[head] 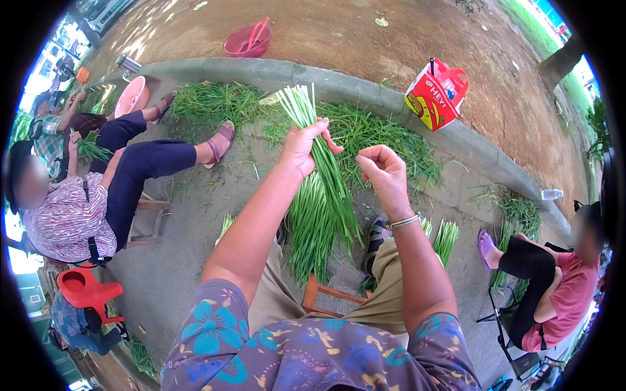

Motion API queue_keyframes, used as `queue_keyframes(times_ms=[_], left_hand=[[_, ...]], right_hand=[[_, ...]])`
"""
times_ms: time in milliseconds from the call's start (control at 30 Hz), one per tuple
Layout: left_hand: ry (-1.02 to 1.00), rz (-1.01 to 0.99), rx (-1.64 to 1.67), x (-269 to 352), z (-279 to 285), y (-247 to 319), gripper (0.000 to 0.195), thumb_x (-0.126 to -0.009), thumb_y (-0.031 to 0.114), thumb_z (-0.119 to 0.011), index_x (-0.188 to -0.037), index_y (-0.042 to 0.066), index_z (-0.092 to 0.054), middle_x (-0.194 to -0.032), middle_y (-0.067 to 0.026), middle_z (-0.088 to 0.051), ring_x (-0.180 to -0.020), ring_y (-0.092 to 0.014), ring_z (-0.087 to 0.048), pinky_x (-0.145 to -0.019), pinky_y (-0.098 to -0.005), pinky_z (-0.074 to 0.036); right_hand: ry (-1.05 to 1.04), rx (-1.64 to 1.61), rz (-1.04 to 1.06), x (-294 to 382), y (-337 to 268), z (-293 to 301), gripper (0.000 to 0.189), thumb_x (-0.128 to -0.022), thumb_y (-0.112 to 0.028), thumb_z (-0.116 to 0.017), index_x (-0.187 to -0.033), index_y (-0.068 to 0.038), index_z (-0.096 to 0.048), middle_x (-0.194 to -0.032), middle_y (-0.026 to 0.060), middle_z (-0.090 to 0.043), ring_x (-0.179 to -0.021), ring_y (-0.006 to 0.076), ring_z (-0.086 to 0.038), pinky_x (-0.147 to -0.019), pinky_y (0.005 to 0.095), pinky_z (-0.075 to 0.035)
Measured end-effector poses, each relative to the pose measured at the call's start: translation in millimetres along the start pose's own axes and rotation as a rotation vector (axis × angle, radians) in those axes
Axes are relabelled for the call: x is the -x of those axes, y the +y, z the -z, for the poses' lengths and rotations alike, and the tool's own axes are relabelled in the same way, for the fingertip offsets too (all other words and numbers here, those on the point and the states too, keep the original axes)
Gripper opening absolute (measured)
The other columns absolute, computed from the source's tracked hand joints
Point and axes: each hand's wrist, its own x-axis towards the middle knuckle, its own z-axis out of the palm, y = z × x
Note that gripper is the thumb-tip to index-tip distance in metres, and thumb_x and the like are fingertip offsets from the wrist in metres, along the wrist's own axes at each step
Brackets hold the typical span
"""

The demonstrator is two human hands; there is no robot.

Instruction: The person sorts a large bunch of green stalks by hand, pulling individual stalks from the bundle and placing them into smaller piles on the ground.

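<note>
My left hand [305, 144] is closed around a bunch of long green leafy stalks, likely garlic chives [335, 181]; their pale cut ends point up and away, and the green tips hang towards my lap. To the right of the bunch, my right hand [381, 168] is raised with thumb and fingertips pinched together; whether something thin is between them cannot be told. Below the held bunch, a larger pile of the same stalks [310, 229] lies on the pavement between my feet. Smaller bundles [446, 239] stand beside my right leg.
Loose green trimmings [386, 141] lie along a concrete curb [337, 80]. A red printed bag [435, 95] stands at the curb, a red basin [248, 41] beyond it. People sit left [68, 215] and right [562, 293]. A clear bottle [551, 194] rests on the curb.
</note>
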Motion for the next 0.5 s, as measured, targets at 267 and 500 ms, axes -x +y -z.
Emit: queue_keyframes(times_ms=[267,500], left_hand=[[0.066,0.003,-0.049,2,-9,-8,0.011,-0.085,0.012,-0.06,-0.09,0.005,-0.054,-0.078,-0.012,-0.061,-0.073,-0.028,-0.064,-0.067,-0.0462,-0.055],[0.066,-0.033,-0.129,4,-16,-21,0.014,-0.083,0.011,-0.063,-0.091,0.004,-0.054,-0.082,-0.0141,-0.063,-0.078,-0.027,-0.065,-0.069,-0.0386,-0.054]], right_hand=[[0.029,0.269,0.255,3,6,-10,0.01,-0.072,-0.003,-0.069,-0.079,-0.003,-0.062,-0.076,0.0005,-0.054,-0.061,0.0064,-0.053,-0.055,0.0211,-0.044],[0.049,0.589,0.303,6,-2,-21,0.013,-0.071,-0.009,-0.071,-0.079,-0.004,-0.061,-0.073,0.0022,-0.053,-0.058,0.0122,-0.054,-0.054,0.0267,-0.045]])
